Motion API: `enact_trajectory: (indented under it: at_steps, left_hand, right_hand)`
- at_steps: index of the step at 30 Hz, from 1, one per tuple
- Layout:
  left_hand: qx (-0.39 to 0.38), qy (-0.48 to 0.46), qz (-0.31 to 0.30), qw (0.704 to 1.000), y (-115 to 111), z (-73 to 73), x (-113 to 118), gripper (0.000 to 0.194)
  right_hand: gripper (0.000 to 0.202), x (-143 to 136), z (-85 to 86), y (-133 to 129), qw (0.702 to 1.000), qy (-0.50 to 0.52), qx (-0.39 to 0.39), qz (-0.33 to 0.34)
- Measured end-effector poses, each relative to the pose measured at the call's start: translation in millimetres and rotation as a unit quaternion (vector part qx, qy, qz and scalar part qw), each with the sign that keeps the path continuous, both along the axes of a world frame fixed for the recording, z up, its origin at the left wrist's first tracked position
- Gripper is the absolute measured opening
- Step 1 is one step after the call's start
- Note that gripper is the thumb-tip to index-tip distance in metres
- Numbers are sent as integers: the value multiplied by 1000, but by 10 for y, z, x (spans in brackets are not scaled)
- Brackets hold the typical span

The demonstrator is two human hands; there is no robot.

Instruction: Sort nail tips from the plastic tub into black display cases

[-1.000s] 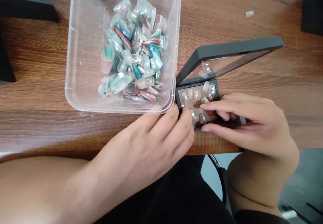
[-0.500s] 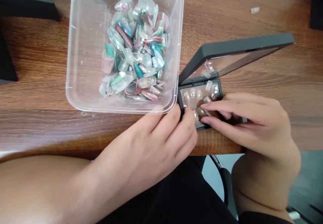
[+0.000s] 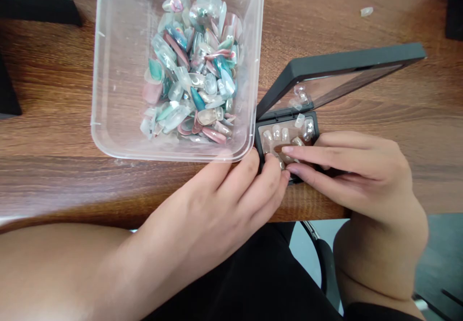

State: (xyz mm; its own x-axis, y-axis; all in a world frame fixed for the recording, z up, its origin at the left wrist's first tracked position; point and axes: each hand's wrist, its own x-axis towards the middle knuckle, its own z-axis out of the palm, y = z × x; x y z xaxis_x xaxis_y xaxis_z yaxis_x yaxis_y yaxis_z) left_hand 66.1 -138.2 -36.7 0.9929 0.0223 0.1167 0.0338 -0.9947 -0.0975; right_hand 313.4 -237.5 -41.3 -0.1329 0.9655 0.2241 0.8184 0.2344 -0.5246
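A small black-framed case [image 3: 317, 123] lies with its windowed lid [image 3: 356, 62] raised. Clear, shiny press-on nails [image 3: 285, 134] sit inside on a pale backing, some with star-like decorations. My left hand [image 3: 231, 195] curls its fingers at the case's left and near edge, its fingertips partly over the nails. From the right, my right hand [image 3: 361, 171] reaches in with thumb and forefinger close around a nail near the middle; their tips hide part of it. Beside the case, a clear plastic tub [image 3: 119, 94] holds many loose teal, pink and clear press-on nails [image 3: 197, 99].
One loose clear nail [image 3: 366, 11] lies farther back on the wooden table [image 3: 325, 17]. Black frames stand at the upper left [image 3: 39, 7] and the right edge [image 3: 455, 12]. The table's near edge runs just below the case.
My right thumb and forefinger have shifted slightly left within the case. My left fingers have moved a little right, now closer to my right thumb. The lid remains raised.
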Motion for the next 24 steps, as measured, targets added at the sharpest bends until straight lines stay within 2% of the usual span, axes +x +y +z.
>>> enact_trajectory:
  at_steps: [5,12,16,20,24]
  left_hand:
    - [0,-4,0,1000,-9,-8,11,52]
    - [4,-9,4,1000,7,17,4,49]
    - [8,-8,3,1000,19,18,13,49]
    - [11,-14,3,1000,14,11,2,51]
    - [9,-14,4,1000,9,9,-12,52]
  right_hand:
    - [21,9,-4,-9,1000,-3,0,5]
    - [26,13,7,-7,1000,-5,-3,8]
    - [31,-9,8,-40,999,-2,12,-46]
    - [22,-17,3,-60,994,-15,12,-108]
    - [23,-6,5,-72,995,1,21,-94]
